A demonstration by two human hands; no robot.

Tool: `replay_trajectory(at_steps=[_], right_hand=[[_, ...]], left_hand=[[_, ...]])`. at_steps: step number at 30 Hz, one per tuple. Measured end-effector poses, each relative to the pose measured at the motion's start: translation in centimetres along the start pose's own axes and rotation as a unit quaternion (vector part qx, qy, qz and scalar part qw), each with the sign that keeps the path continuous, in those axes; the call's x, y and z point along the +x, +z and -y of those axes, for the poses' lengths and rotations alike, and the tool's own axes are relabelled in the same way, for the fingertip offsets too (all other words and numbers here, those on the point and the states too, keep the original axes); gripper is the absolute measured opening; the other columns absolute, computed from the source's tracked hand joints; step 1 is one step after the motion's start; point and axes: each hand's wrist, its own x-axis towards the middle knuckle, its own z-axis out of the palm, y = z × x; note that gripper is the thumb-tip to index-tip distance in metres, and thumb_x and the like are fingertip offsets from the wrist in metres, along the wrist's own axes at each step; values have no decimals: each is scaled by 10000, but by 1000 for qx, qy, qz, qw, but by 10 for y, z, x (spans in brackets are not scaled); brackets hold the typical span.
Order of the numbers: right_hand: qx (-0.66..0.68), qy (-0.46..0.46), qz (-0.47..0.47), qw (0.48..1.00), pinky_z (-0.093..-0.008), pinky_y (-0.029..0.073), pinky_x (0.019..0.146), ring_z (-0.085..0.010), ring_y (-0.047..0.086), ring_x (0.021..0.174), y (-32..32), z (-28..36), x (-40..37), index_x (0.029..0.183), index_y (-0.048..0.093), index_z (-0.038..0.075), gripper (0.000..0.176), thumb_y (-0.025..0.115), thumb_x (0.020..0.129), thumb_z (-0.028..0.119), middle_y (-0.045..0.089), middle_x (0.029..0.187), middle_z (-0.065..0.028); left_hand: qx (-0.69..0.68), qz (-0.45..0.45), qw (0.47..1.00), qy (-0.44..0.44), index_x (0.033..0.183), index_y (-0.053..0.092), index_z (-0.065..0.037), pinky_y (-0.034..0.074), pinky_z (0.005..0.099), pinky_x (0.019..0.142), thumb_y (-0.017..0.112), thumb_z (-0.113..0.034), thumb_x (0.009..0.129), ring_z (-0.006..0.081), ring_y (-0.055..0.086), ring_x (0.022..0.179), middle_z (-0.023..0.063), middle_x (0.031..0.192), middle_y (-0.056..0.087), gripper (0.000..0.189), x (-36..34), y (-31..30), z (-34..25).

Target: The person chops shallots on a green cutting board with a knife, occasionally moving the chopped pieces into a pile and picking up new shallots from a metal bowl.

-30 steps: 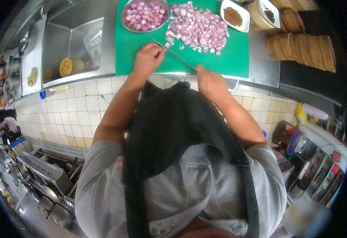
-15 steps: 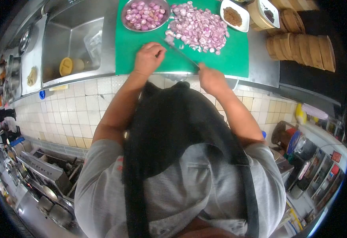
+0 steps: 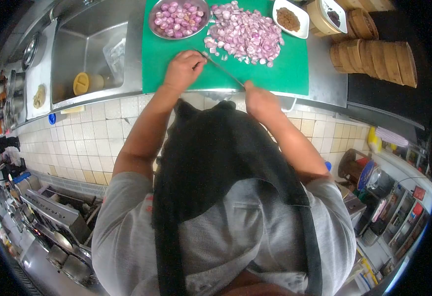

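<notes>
My right hand (image 3: 262, 102) is closed round the handle of a knife (image 3: 227, 72), its blade pointing up and left across the green cutting board (image 3: 275, 81). By the blade's tip, my left hand (image 3: 183, 69) has its fingers curled against the board; whatever they pinch is hidden. Just beyond the tip begins a wide heap of sliced shallots (image 3: 248, 34), with a few loose pieces at its near edge. Above my left hand, a metal bowl (image 3: 153, 28) holds whole peeled shallots (image 3: 179, 18).
A white dish of brown paste (image 3: 288, 19) stands at the board's far right corner, beside a tub with dark contents (image 3: 333, 18). Bamboo steamers (image 3: 374, 61) lie stacked farther right. The steel sink (image 3: 90, 54) on the left contains a yellow-lidded container (image 3: 81, 83).
The blade's tip has shifted slightly up and left, nearer my left fingers. My right hand has moved a little left and down, and the left hand slightly left.
</notes>
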Motion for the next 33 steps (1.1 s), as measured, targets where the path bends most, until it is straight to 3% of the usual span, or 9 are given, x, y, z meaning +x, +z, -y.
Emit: replay_trajectory(at_steps=[5, 14, 17, 20, 23, 33], right_hand=[[-14, -30, 20, 999, -556, 568, 805, -446, 736, 901, -15, 4, 0, 1173, 539, 17, 204, 425, 1019, 85, 746, 962, -260], [5, -45, -31, 998, -565, 564, 773, -449, 731, 864, -12, 7, -2, 1185, 544, 32, 215, 454, 1005, 108, 741, 923, -254], [-15, -49, -34, 998, -538, 570, 719, -422, 731, 813, 5, 0, 2, 1143, 545, 27, 178, 441, 1012, 89, 729, 856, -226], [-38, -41, -23, 998, -541, 567, 722, -426, 730, 819, -8, 5, 5, 1138, 546, 27, 176, 445, 1013, 100, 727, 859, -232], [-2, -64, -55, 996, -543, 568, 730, -428, 730, 833, -5, 3, -1, 1148, 547, 29, 185, 441, 1022, 114, 726, 864, -235], [15, -27, -15, 999, -573, 557, 785, -463, 725, 887, -9, 10, 1, 1158, 545, 18, 206, 420, 1016, 100, 737, 929, -266]], left_hand=[[14, -8, 1000, 15, 883, 765, -92, 602, 382, 793, 808, -55, 835, 270, 731, 878, 64, 971, 767, 74, 1, 1, 2], [37, -11, 999, 19, 857, 741, -77, 605, 394, 805, 801, -46, 819, 280, 733, 893, 67, 959, 766, 77, -2, 4, 2], [35, -17, 999, 15, 860, 741, -77, 605, 396, 807, 795, -40, 813, 285, 733, 896, 70, 960, 766, 81, -3, 5, 3], [33, -42, 998, 33, 821, 727, -86, 599, 407, 772, 798, -32, 796, 285, 719, 843, 60, 910, 750, 93, -1, 3, 0], [40, -31, 998, 24, 814, 719, -82, 601, 406, 771, 797, -24, 792, 284, 722, 845, 60, 912, 752, 100, -2, 4, 2], [40, -21, 999, 12, 871, 747, -75, 604, 402, 813, 794, -37, 812, 284, 733, 903, 72, 961, 769, 84, -5, 5, 3]])
